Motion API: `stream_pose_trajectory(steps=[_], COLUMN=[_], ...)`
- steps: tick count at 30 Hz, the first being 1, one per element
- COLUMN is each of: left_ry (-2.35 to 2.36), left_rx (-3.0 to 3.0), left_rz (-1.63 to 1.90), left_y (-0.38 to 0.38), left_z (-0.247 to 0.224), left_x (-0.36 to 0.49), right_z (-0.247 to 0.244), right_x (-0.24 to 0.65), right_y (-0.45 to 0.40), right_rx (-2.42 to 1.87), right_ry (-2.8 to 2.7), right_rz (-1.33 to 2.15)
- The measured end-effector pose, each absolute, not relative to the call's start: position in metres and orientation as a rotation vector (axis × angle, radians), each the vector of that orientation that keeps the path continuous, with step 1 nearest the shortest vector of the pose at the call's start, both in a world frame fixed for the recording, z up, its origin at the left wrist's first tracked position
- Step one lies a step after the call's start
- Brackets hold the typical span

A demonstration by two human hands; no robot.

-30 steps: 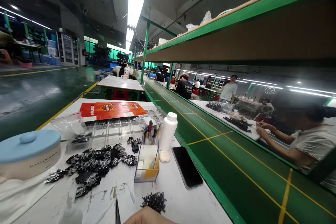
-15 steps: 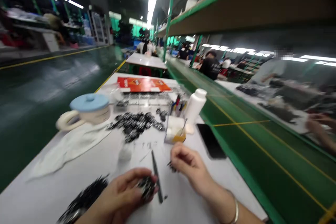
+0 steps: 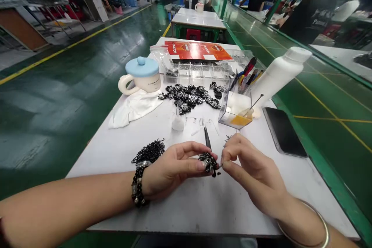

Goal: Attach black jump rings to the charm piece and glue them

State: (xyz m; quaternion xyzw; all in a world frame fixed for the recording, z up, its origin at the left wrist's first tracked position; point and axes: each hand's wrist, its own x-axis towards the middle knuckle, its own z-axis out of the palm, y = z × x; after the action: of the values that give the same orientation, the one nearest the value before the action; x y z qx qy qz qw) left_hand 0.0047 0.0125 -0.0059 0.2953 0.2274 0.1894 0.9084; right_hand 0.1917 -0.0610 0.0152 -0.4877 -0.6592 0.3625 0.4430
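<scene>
While pinched between thumb and fingertips of the left hand (image 3: 174, 166), small black metal piece (image 3: 208, 162) held just above the white table (image 3: 203, 205), near its front edge. Right hand (image 3: 250, 166) closed in a narrow pinch right against that piece from the other side, thumb and forefinger on a tiny part too small to make out. Dark tweezers (image 3: 207, 138) lying on the table just behind the two hands. Loose heap of thin black hooks (image 3: 149, 151) beside the left wrist, which wore a dark bead bracelet (image 3: 137, 186); thin metal bangle (image 3: 312, 224) on the right wrist. Farther back, spread pile of shiny black pieces (image 3: 188, 97) at mid-table, with a cream mug under a blue lid (image 3: 142, 75) and a white cloth (image 3: 132, 108) to its left. Clear tool holder (image 3: 236, 110) with pens and a white bottle (image 3: 276, 75) to the right, black phone (image 3: 284, 131) flat near the right edge. Orange printed box (image 3: 197, 50) at the far end, atop a clear compartment tray (image 3: 200, 71). Other people at work at benches beyond.
</scene>
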Motion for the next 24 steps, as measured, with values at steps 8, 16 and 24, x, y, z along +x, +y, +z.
stream_pose_trajectory(steps=[8,16,24], left_ry=[0.476,0.505,0.543], left_rx=[0.629,0.624,0.568], left_rz=[0.356,0.345,0.330], left_y=[0.0114,0.0113,0.0109], left_z=[-0.0083,-0.0081,-0.0070], left_x=[0.0054,0.0061,0.0073], right_z=[0.0136,0.0129,0.0133], right_x=[0.1924,0.1916,0.1928], right_y=[-0.0603,-0.0594,-0.0570], right_rx=[-1.202,-1.239,-1.234], right_ry=[-1.751,-1.832,-1.819], right_rz=[0.890,0.773,0.814])
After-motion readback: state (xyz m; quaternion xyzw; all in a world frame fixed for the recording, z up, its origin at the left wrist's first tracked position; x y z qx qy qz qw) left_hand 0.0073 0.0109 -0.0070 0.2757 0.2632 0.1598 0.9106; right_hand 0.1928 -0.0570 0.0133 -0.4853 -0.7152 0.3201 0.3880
